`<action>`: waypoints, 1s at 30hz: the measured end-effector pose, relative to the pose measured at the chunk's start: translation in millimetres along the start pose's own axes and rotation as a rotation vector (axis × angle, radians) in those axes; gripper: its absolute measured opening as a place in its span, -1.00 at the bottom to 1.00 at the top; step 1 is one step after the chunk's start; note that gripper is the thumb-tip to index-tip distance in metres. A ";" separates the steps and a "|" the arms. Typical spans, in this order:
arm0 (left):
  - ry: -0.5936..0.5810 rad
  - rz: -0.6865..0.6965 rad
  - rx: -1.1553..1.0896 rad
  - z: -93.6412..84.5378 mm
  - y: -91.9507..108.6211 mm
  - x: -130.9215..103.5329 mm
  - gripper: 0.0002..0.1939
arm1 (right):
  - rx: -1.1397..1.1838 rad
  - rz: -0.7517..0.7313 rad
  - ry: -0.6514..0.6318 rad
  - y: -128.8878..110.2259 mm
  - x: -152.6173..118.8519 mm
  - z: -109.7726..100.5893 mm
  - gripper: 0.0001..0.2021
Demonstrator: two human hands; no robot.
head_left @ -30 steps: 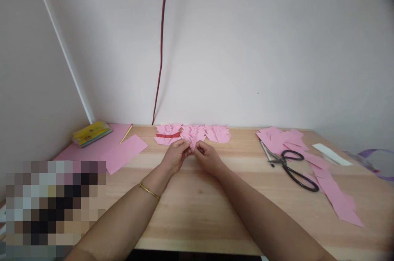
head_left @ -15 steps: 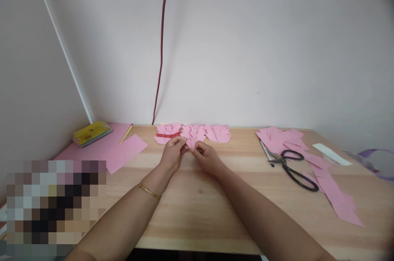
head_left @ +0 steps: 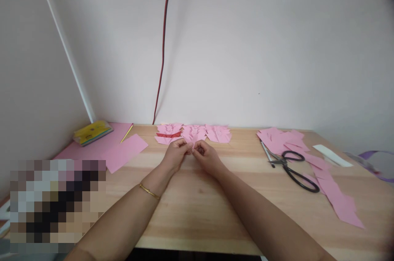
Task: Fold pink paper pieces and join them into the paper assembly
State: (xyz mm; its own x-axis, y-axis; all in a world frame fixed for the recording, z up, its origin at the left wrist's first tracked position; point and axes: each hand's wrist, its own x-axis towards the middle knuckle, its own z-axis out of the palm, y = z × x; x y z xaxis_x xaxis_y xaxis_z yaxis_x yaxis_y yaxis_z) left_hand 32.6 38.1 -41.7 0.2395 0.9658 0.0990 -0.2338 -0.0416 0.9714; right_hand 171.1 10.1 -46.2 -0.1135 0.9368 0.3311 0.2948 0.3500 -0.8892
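My left hand [head_left: 176,154] and my right hand [head_left: 205,156] meet over the middle of the table, fingers pinched together. Between their fingertips is a piece of pink paper [head_left: 193,141], mostly covered by the fingers, so its shape is hard to make out. Just beyond lie pink paper cut-outs with jagged, folded edges: one at the left [head_left: 168,128], one in the middle [head_left: 193,130] and one at the right [head_left: 218,133]. A red strip [head_left: 168,134] lies across the front of the left group.
Black-handled scissors [head_left: 285,162] and a pen [head_left: 267,153] lie at the right beside pink paper scraps [head_left: 337,199] and a white strip [head_left: 332,155]. At the left are pink sheets [head_left: 127,152], a yellow pencil [head_left: 127,133] and a yellow pack [head_left: 93,131]. A cable [head_left: 164,39] hangs down the wall.
My left fingertips have shifted slightly right, closer to my right fingertips at the pink paper. The view has moved very slightly; the things on the table have stayed put.
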 end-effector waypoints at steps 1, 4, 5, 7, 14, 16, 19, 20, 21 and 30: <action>0.009 0.033 0.083 -0.9 0.7 0.6 -0.77 | 0.025 0.005 0.016 -0.6 0.1 0.0 -0.86; -0.005 0.059 0.269 -1.5 4.5 -0.1 -0.74 | 0.078 0.012 0.082 0.0 0.7 -1.2 -0.84; -0.020 0.047 0.299 -0.9 5.7 -1.1 -0.73 | 0.087 0.010 0.100 1.0 1.0 -1.7 -0.84; -0.046 0.013 0.338 0.8 7.6 -3.6 -0.71 | 0.091 -0.004 0.115 3.3 1.3 -2.6 -0.84; -0.104 0.013 0.458 3.2 14.7 -8.2 -0.72 | 0.063 0.018 0.157 5.3 0.7 -2.8 -0.71; -0.110 0.018 0.477 3.4 16.5 -8.4 -0.72 | 0.074 0.048 0.167 4.8 1.0 -3.0 -0.66; -0.099 0.016 0.463 3.3 15.8 -8.3 -0.71 | 0.110 0.074 0.151 3.7 1.8 -3.7 -0.60; -0.096 0.012 0.451 3.1 15.0 -8.1 -0.71 | 0.117 0.069 0.144 3.0 2.0 -3.9 -0.62; -0.096 0.005 0.435 2.9 14.1 -8.1 -0.72 | 0.117 0.060 0.140 2.2 1.9 -3.9 -0.65; -0.121 0.044 0.515 2.2 13.9 -7.9 -0.77 | 0.082 0.067 0.263 2.0 0.4 -5.6 -0.65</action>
State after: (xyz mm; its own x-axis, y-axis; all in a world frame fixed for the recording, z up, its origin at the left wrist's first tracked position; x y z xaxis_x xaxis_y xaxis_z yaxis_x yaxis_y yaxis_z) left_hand 29.5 29.3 -28.5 0.3543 0.9251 0.1363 0.2396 -0.2307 0.9430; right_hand 176.9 11.1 -46.1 0.1573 0.9300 0.3321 0.2148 0.2960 -0.9307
